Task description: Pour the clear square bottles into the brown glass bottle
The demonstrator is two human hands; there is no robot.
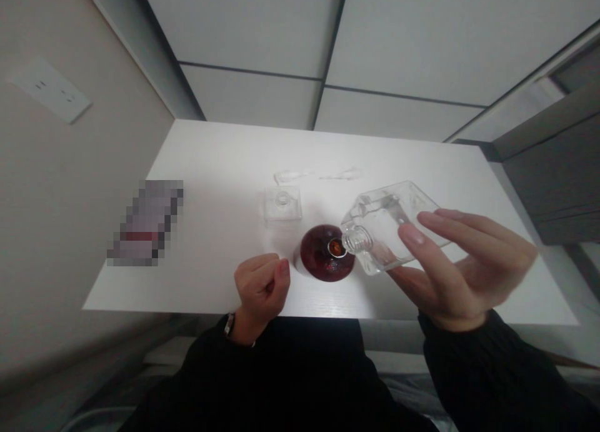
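My right hand [462,263] is closed round a clear, square-sided glass bottle [394,226], tipped on its side with its threaded mouth pointing left. That mouth is at the rim of a round dark-red bottle [323,254], which stands on the white table; whether the two touch I cannot tell. No liquid stream can be made out. My left hand [263,285] is curled into a fist left of the red bottle, and what its fingers hold, if anything, is hidden. Behind the fist stands a small clear square bottle [284,205] with an open neck.
Two thin clear plastic pieces, perhaps droppers, lie at the back: one piece [291,177] on the left, another piece [341,174] on the right. A pixelated flat object [147,222] is at the table's left edge. The white table [215,169] meets panels behind and a wall at left.
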